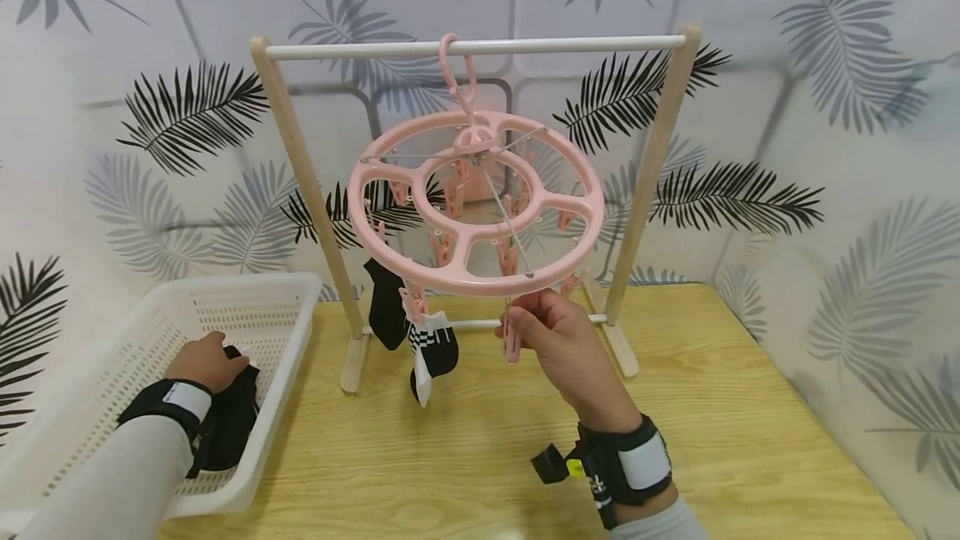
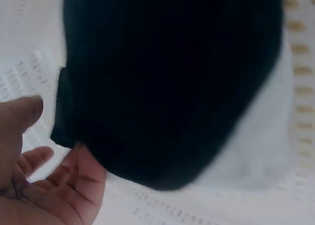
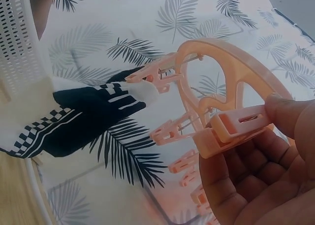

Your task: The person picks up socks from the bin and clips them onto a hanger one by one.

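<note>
Inside the white basket (image 1: 296, 340), my left hand (image 1: 206, 363) is at a black sock (image 1: 232, 432). In the left wrist view the fingers (image 2: 88, 178) touch the edge of the dark cloth (image 2: 172, 87), while the thumb stands apart from it. My right hand (image 1: 558, 344) pinches a pink clothespin (image 1: 512, 344) between thumb and fingers, below the front rim of a round pink clip hanger (image 1: 480, 283). A black-and-white checkered sock (image 1: 438, 348) hangs from a clip (image 1: 414, 302) left of that hand. Behind it hangs a black sock (image 1: 386, 307).
The hanger's hook (image 1: 447, 65) sits over the white bar (image 1: 570, 46) of a wooden-legged rack (image 1: 648, 182). More pink clips (image 1: 442, 248) dangle under the rings. Rack and basket stand on a wood-grain table (image 1: 712, 407), before a leaf-patterned backdrop (image 1: 847, 182).
</note>
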A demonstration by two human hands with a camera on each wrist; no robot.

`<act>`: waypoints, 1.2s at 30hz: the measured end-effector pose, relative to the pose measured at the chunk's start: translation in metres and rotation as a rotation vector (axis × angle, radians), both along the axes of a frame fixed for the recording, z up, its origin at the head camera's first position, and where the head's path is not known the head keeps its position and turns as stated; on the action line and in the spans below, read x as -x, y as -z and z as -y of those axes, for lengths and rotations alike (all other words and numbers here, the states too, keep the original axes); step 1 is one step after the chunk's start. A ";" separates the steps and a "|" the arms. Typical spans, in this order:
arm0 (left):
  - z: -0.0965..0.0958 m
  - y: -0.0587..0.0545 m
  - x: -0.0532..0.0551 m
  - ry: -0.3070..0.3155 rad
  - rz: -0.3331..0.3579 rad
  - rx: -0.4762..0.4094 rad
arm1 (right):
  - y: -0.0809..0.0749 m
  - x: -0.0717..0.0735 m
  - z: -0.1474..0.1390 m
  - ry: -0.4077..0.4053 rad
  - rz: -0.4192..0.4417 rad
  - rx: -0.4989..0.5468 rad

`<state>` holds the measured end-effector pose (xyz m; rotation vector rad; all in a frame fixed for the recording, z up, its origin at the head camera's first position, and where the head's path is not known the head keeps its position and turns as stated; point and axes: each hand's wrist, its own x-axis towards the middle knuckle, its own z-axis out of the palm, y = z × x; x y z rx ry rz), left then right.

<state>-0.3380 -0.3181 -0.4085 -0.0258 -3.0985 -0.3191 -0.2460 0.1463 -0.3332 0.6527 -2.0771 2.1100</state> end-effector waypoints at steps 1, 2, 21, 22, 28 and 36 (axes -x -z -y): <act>0.001 0.001 0.000 0.005 -0.004 0.013 | 0.000 0.000 0.000 0.002 0.002 0.000; 0.002 0.003 0.000 0.010 -0.006 0.024 | 0.000 0.000 0.000 0.004 0.004 -0.001; -0.005 -0.003 -0.003 -0.018 -0.100 -0.103 | -0.001 -0.001 0.000 -0.010 0.001 -0.012; -0.006 -0.004 -0.004 -0.010 -0.096 -0.103 | -0.001 -0.001 -0.001 -0.009 0.000 -0.013; -0.009 -0.008 -0.004 0.040 -0.153 -0.079 | -0.001 0.000 -0.002 -0.013 0.000 -0.013; -0.026 -0.036 -0.008 0.014 -0.225 -0.068 | -0.002 0.000 -0.001 -0.017 0.006 -0.014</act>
